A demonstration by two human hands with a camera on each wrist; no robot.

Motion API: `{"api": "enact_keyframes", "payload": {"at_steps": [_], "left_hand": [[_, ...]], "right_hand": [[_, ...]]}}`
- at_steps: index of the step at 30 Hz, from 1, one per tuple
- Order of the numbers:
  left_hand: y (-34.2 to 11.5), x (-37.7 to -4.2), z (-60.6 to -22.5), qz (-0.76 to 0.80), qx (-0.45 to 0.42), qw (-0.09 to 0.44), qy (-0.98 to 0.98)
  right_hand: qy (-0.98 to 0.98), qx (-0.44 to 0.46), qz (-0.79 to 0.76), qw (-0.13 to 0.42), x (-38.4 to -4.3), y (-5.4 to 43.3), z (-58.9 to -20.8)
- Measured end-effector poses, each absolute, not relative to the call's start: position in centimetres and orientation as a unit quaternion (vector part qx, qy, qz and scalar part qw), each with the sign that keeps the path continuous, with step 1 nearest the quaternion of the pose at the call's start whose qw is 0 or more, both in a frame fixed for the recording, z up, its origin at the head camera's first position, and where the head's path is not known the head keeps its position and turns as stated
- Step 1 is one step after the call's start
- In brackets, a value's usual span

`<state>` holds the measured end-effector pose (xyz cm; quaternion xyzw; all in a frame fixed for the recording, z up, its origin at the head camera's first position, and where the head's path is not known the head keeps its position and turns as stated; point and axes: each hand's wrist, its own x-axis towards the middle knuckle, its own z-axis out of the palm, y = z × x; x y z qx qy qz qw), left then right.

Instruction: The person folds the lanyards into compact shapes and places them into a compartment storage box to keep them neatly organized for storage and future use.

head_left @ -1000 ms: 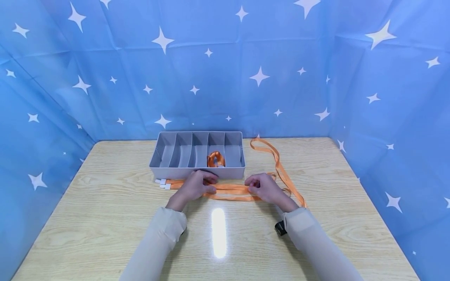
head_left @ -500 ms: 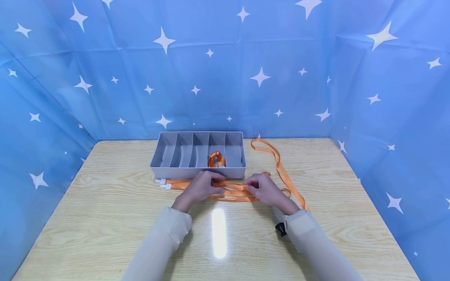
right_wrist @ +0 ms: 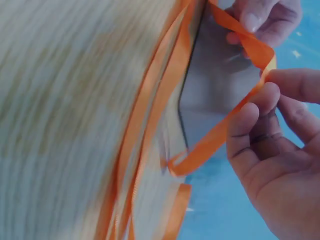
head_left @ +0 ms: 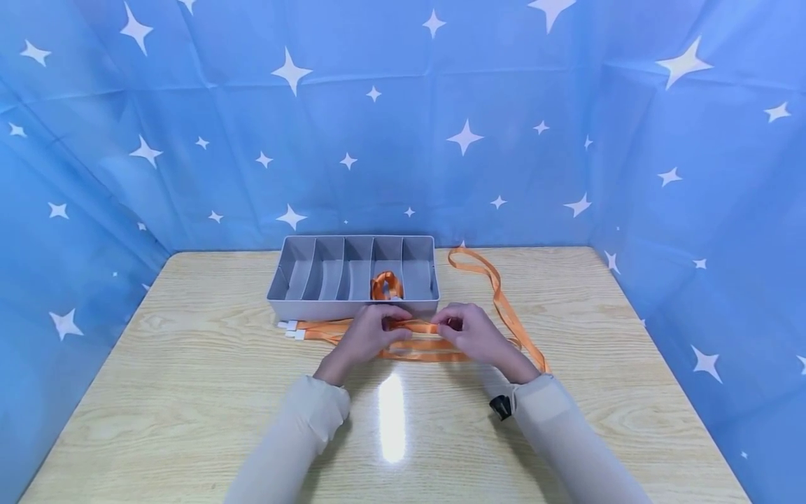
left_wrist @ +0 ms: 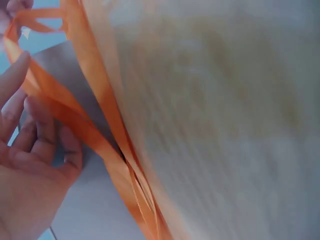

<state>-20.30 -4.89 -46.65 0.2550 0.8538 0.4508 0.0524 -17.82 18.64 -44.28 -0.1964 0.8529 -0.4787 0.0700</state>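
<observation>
Between my hands runs a flat orange lanyard (head_left: 420, 326), raised just in front of the grey box (head_left: 308, 310). My left hand (head_left: 366, 339) pinches it between thumb and fingers. A short way to the right, my right hand (head_left: 476, 336) pinches the same strap with its fingertips. In the right wrist view the held strap (right_wrist: 212, 141) slants up through the fingers toward the other hand. More orange straps (head_left: 425, 357) lie on the table under and nearer than the hands. White end pieces (head_left: 294, 334) show left of my left hand.
The box has several compartments, and a coiled orange lanyard (head_left: 393, 285) sits in the second from the right. Another orange lanyard (head_left: 506, 308) stretches along the table right of the box. A blue starry curtain (head_left: 403, 154) hangs behind the table (head_left: 157, 378).
My left hand has shifted right, closer to my right hand. The pinched strap has come up and away from the other straps, toward the box front. The coiled lanyard stays put.
</observation>
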Motion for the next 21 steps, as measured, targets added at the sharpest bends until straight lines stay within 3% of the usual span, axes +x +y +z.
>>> {"api": "enact_keyframes", "payload": {"at_steps": [12, 21], "left_hand": [[-4.4, -19.3, -45.5, 0.383, 0.288, -0.04, 0.877], [-4.6, -19.1, -45.0, 0.309, 0.302, -0.149, 0.889]], "right_hand": [[0.849, -0.202, -0.487, 0.028, -17.1, 17.7, -42.5], [0.853, -0.205, -0.479, 0.007, -16.6, 17.8, -41.2]]}}
